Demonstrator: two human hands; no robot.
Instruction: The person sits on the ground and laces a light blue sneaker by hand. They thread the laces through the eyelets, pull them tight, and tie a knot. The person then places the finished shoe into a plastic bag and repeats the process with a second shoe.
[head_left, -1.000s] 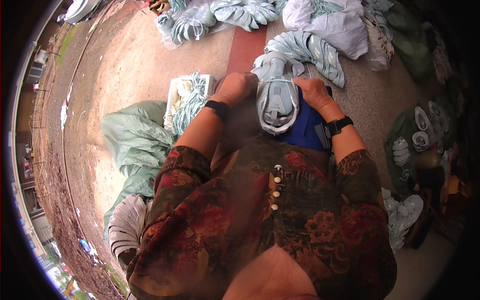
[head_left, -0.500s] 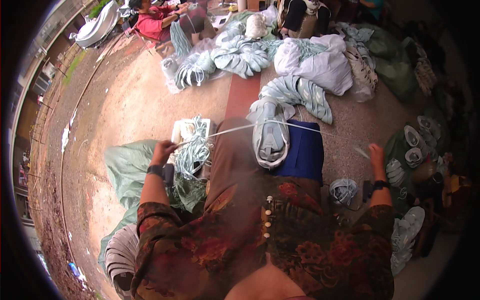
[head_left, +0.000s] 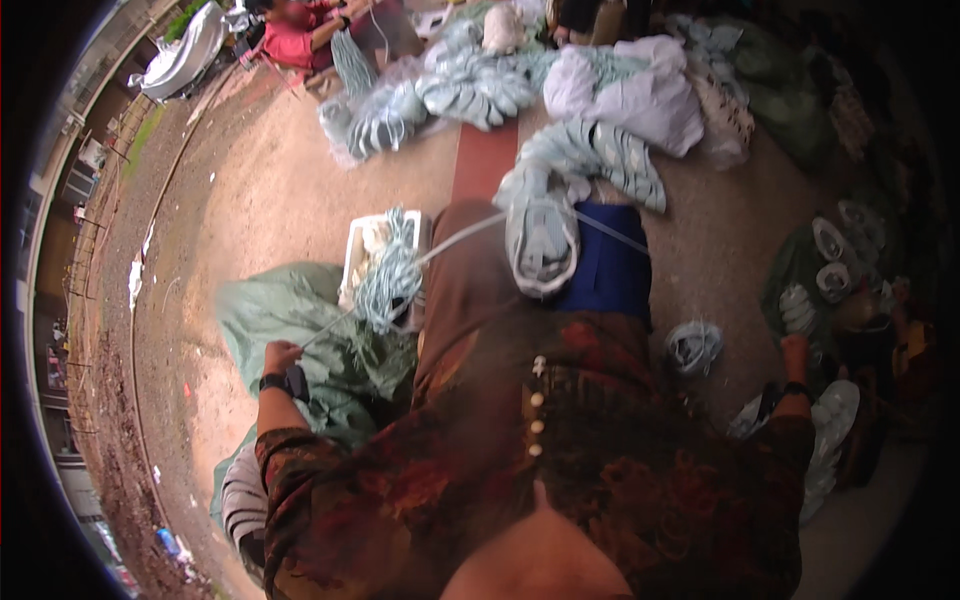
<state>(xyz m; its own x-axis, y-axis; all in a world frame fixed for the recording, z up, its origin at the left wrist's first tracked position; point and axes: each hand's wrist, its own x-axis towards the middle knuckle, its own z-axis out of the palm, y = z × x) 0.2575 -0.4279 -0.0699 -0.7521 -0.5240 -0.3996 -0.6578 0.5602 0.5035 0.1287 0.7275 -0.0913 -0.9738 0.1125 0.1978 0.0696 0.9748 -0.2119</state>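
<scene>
Lace (head_left: 455, 240) taut from left fingers (head_left: 280, 352)

We see a long-sleeved top in a dark floral print, with deep red and rust blooms over a brown-black ground, and a short row of small pale buttons (head_left: 537, 410) running down the middle of its front. A black watch (head_left: 283, 383) with a dark band sits on the wrist below the left hand (head_left: 281, 356), and a similar black band (head_left: 795, 390) circles the wrist below the right hand (head_left: 796, 348). Brown trousers cover the lap.
</scene>
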